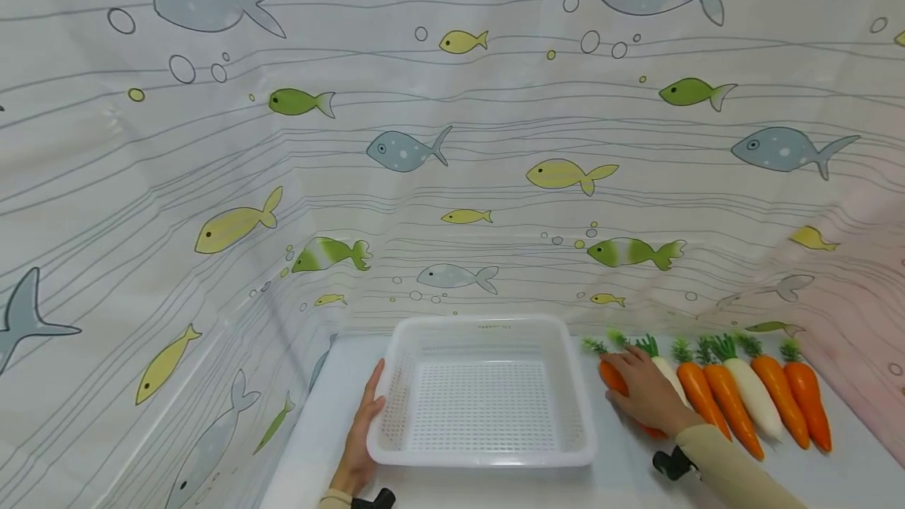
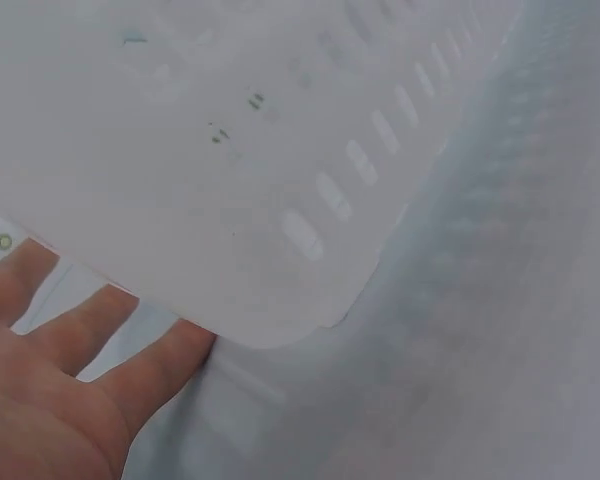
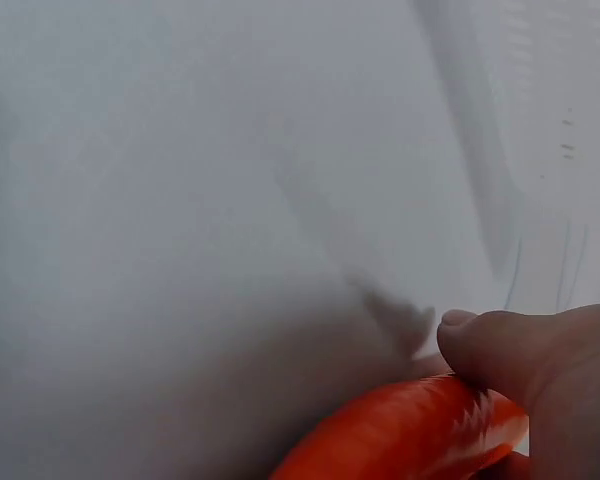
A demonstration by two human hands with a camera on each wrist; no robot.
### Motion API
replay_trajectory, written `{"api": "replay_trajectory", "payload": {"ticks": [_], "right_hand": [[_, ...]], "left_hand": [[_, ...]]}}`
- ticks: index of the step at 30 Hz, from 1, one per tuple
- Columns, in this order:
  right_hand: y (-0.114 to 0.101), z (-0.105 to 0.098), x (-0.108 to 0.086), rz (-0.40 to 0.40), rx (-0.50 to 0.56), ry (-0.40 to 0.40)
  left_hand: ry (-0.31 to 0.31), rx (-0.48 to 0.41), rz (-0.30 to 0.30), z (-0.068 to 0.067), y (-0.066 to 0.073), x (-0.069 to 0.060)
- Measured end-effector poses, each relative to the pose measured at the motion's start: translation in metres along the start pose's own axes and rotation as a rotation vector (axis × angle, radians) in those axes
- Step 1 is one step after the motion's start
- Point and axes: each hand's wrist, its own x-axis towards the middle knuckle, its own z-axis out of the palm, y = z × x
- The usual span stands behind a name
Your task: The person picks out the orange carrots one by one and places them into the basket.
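A white perforated basket (image 1: 484, 458) stands on the white table. At its left side is my left hand (image 1: 359, 438), fingers extended against the wall; in the left wrist view the fingertips of the left hand (image 2: 70, 390) touch the basket's edge (image 2: 230, 290). Right of the basket, my right hand (image 1: 646, 391) grips the leftmost orange carrot (image 1: 612, 377), covering its middle. The right wrist view has the thumb of the right hand (image 3: 540, 370) against the carrot (image 3: 400, 435), whose top end is hidden.
Beside the right hand lies a row of carrots (image 1: 731, 407) and white radishes (image 1: 752, 399) with green tops, partly under the right forearm. The white table (image 1: 311, 430) extends left of the basket. A fish-patterned sheet (image 1: 495, 116) rises behind and at both sides.
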Motion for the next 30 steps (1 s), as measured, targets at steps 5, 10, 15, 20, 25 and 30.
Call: {"api": "replay_trajectory", "payload": {"ticks": [5, 10, 15, 20, 25, 30], "right_hand": [[-0.001, -0.001, 0.004, 0.011, -0.009, 0.011], [-0.001, -0.004, 0.006, 0.039, -0.028, 0.004], [-0.002, -0.007, 0.005, 0.041, -0.028, 0.027], [0.0, -0.006, 0.006, 0.044, -0.026, 0.047], [0.003, -0.004, 0.008, 0.071, -0.007, 0.028], [0.005, -0.006, 0.009, 0.098, 0.012, 0.004]], "left_hand": [[0.022, 0.017, 0.003, 0.007, -0.003, 0.003], [0.021, 0.033, 0.004, 0.016, -0.006, 0.005], [0.016, 0.037, 0.006, 0.026, -0.007, 0.01], [0.02, 0.045, 0.012, 0.035, -0.008, 0.014], [0.015, 0.039, 0.012, 0.041, -0.01, 0.015], [0.016, 0.051, 0.019, 0.047, -0.011, 0.017]]}}
